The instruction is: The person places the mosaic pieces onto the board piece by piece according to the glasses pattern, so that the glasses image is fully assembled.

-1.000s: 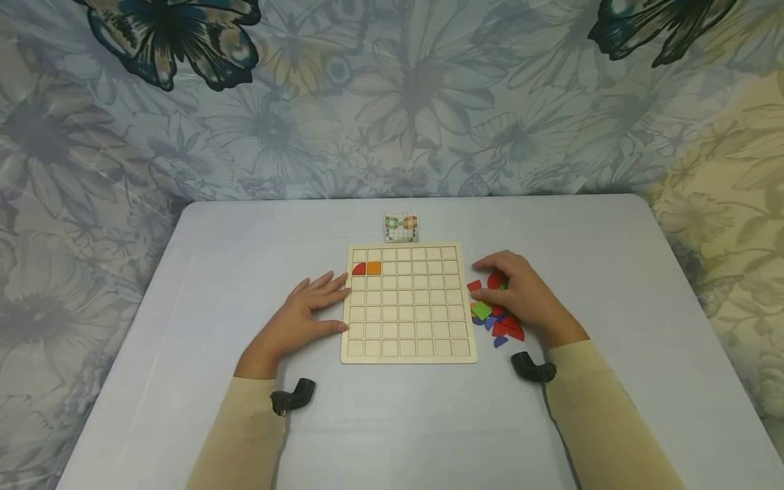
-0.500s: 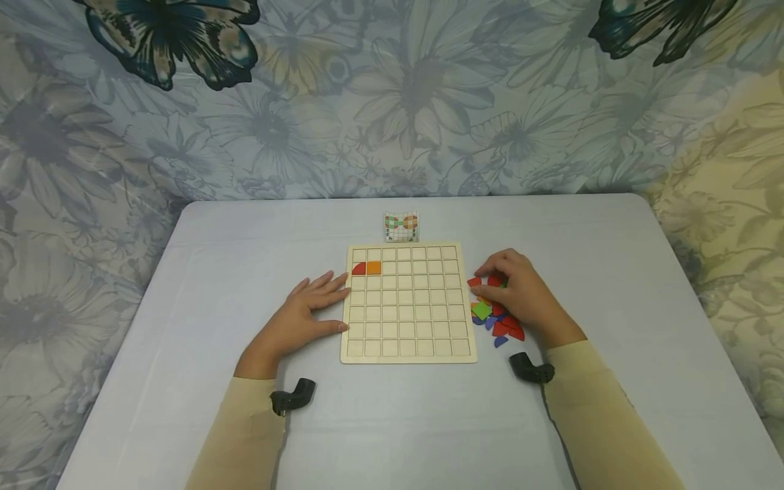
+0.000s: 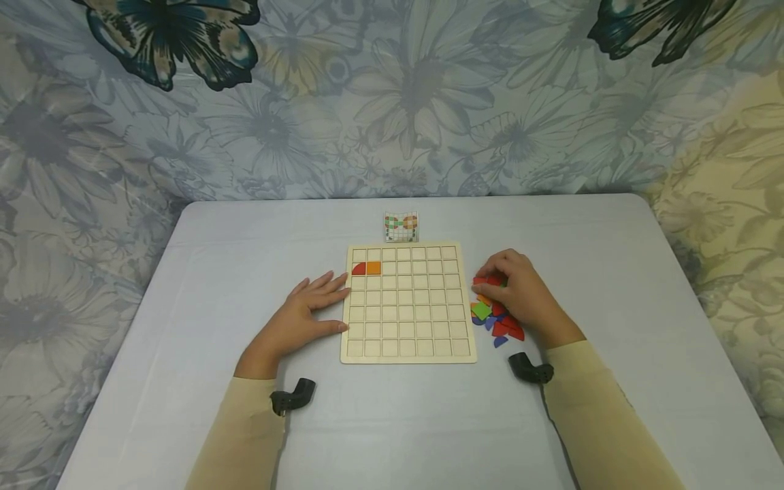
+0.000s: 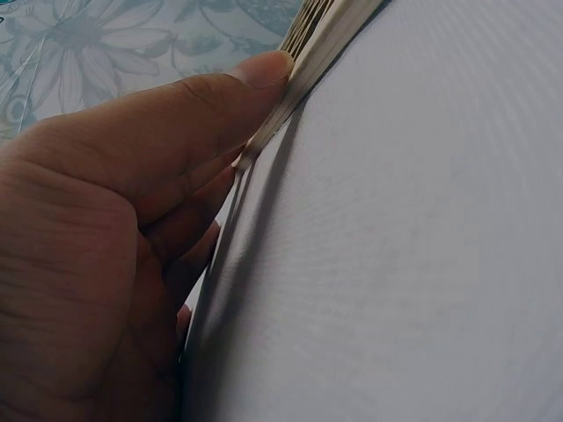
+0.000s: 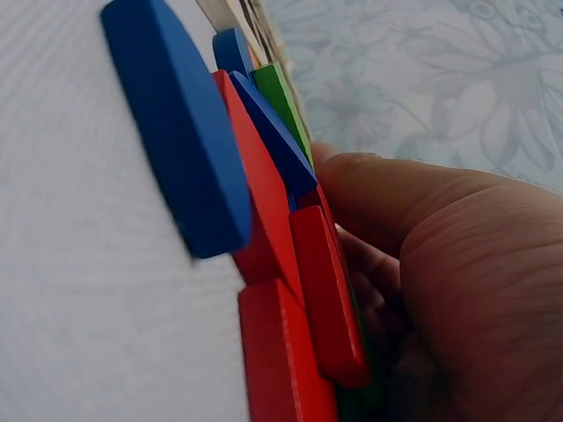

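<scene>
A square wooden grid board (image 3: 405,313) lies mid-table. Its upper left cells hold a red quarter-circle tile (image 3: 359,269) and an orange square tile (image 3: 373,268). My left hand (image 3: 300,321) rests by the board's left side with fingers spread, its fingertips and thumb at the edge; the left wrist view shows the thumb against the board's side (image 4: 308,75). Right of the board, my right hand (image 3: 520,289) bends over a pile of coloured tiles (image 3: 508,327), pinching a red tile (image 3: 480,280) between thumb and index finger. Part of the pile is hidden under this hand.
A small pattern card (image 3: 401,227) with a coloured grid picture stands behind the board. Within the pile are a green square tile (image 3: 482,311) and blue tiles (image 5: 176,127), some overlapping. A floral-patterned wall (image 3: 392,102) closes off the table's back edge.
The right thumb and index finger have closed in around a red tile, which has shifted slightly to the right. My left hand and the board have stayed put.
</scene>
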`<state>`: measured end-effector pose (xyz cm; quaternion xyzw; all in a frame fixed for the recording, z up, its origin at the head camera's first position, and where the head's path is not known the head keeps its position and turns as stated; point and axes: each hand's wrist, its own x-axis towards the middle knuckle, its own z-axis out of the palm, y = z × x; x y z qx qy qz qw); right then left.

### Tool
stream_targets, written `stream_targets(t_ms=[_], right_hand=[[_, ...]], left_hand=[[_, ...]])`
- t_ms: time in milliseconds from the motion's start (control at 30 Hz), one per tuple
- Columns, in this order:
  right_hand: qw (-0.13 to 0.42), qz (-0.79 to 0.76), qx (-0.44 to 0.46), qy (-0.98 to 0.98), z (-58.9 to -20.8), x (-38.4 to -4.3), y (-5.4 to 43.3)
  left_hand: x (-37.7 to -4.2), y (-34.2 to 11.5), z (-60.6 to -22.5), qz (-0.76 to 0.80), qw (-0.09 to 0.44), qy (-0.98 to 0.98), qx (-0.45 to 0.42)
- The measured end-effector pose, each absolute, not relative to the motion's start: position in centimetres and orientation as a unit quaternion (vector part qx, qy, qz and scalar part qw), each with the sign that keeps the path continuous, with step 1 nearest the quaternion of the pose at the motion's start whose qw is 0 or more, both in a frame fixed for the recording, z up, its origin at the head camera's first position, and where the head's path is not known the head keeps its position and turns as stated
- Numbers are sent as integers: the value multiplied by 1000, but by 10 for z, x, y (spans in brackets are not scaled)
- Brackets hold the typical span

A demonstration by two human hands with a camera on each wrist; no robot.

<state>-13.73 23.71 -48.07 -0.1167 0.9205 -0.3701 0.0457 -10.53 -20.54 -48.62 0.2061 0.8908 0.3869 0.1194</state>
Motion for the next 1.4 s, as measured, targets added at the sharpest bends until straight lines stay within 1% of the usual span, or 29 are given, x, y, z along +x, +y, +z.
stream_targets(t_ms=[267,367,467,667,833,1000,1400], right_hand=[[55,-383,-92,918,-481,-137,238],[50,-386,-84,917,-480,-136,238],[27,-395,-82,914,-480,-135,238],[-39,-410,-70,909,-477,-131,235],[-54,-442,-41,895,-470,-128,231],[-38,-471,-28,881,-462,-126,225],[23,-512,-64,856,-450,-118,206]], left_hand=[[-106,-205,-487,387,118,891,206],[-106,-205,-488,385,117,892,205],[-106,-205,-488,384,116,893,205],[-106,-205,-488,385,117,892,204],[-105,-205,-488,388,117,891,204],[-105,-206,-488,388,118,891,202],[-105,-205,-486,389,120,891,199]])
